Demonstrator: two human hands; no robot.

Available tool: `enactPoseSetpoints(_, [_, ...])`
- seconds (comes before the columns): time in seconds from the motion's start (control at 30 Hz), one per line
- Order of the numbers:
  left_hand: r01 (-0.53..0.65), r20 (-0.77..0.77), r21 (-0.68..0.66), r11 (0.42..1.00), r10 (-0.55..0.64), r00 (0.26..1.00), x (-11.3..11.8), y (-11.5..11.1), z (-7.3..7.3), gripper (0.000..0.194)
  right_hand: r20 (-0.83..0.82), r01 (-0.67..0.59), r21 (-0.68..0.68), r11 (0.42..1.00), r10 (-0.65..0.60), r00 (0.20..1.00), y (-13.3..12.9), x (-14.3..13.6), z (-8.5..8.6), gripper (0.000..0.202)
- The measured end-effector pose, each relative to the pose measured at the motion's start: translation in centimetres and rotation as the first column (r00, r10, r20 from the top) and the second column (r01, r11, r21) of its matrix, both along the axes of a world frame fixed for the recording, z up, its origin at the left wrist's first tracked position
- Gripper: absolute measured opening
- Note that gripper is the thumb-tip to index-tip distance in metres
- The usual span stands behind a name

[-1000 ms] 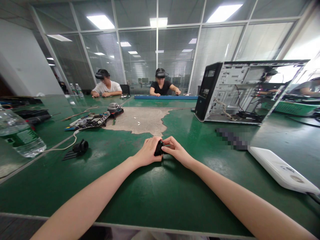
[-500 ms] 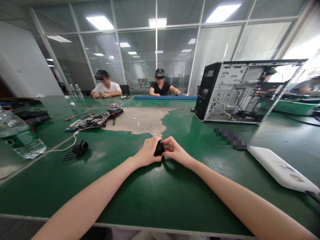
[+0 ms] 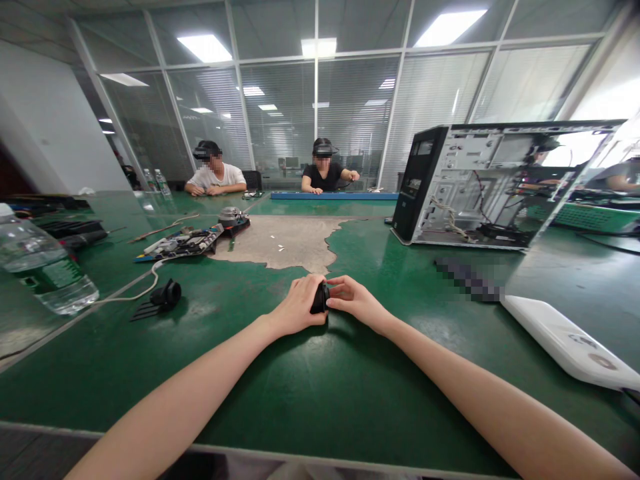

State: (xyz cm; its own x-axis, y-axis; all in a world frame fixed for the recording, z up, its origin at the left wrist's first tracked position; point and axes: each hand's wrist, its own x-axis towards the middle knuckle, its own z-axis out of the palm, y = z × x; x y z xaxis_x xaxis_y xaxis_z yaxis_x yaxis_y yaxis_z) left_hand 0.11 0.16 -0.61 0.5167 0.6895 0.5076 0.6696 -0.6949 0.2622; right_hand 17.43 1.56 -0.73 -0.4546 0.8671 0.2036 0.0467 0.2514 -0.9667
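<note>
A small black part (image 3: pixel 319 299), plastic-looking and partly covered by fingers, is between my hands just above the green tabletop (image 3: pixel 310 393). My left hand (image 3: pixel 298 305) wraps round it from the left, thumb below and fingers over the top. At its right end the fingertips of my right hand (image 3: pixel 354 301) close on a raised black rim. What exactly the part is, I cannot make out. Left of my hands lies another black piece (image 3: pixel 164 295) with a round opening and several thin prongs.
An open computer case (image 3: pixel 425 187) stands at right. Nearer are a blurred dark item (image 3: pixel 467 279) and a white device (image 3: pixel 570 340). At left are a water bottle (image 3: pixel 50 273), a cable and a circuit board (image 3: pixel 183 243). Two people (image 3: pixel 216 175) sit across the table.
My right fingers have shifted slightly on the black part's right end, while my left hand keeps its hold. The view has moved a little. A person across has raised a hand.
</note>
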Motion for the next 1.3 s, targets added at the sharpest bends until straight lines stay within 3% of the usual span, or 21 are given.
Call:
enactPoseSetpoints(0.17, [-0.003, -0.017, 0.013, 1.0, 0.003, 1.0, 0.1, -0.3, 0.0, 0.053, 0.008, -0.086, -0.015, 0.996, 0.086, 0.996, 1.3, -0.2, -0.2, 0.036])
enactPoseSetpoints(0.33, [0.001, -0.016, 0.03, 1.0, -0.001, 1.0, 0.1, -0.4, 0.0, 0.055, -0.015, -0.104, 0.042, 0.994, 0.105, 0.994, 0.6, -0.2, -0.1, 0.035])
enactPoseSetpoints(0.47, [-0.002, -0.015, 0.035, 0.999, 0.003, 1.0, 0.0, -0.3, -0.1, 0.054, -0.039, -0.087, 0.077, 0.993, 0.09, 0.995, -0.2, -0.3, -0.1, 0.034])
enactPoseSetpoints(0.63, [0.0, -0.036, 0.059, 0.998, 0.002, 0.999, 0.0, -0.2, -0.2, 0.056, -0.041, -0.013, -0.002, 1.0, 0.013, 0.999, -0.5, -0.5, -0.1, 0.026])
enactPoseSetpoints(0.8, [0.016, -0.05, 0.093, 0.996, -0.011, 0.999, -0.1, 0.1, -0.2, 0.056, -0.044, 0.039, -0.01, 0.999, -0.039, 0.998, -0.2, -0.9, -0.3, 0.031])
enactPoseSetpoints(1.17, [0.03, -0.033, 0.075, 0.997, -0.027, 0.999, -0.1, -0.1, 0.1, 0.059, -0.055, -0.041, 0.091, 0.995, 0.046, 0.997, -0.3, -0.5, -0.3, 0.027])
enactPoseSetpoints(1.3, [0.055, -0.054, 0.07, 0.996, -0.051, 0.997, -0.3, -0.6, 0.5, 0.063, -0.056, -0.02, 0.079, 0.997, 0.025, 0.998, -0.6, -0.7, -0.2, 0.023])
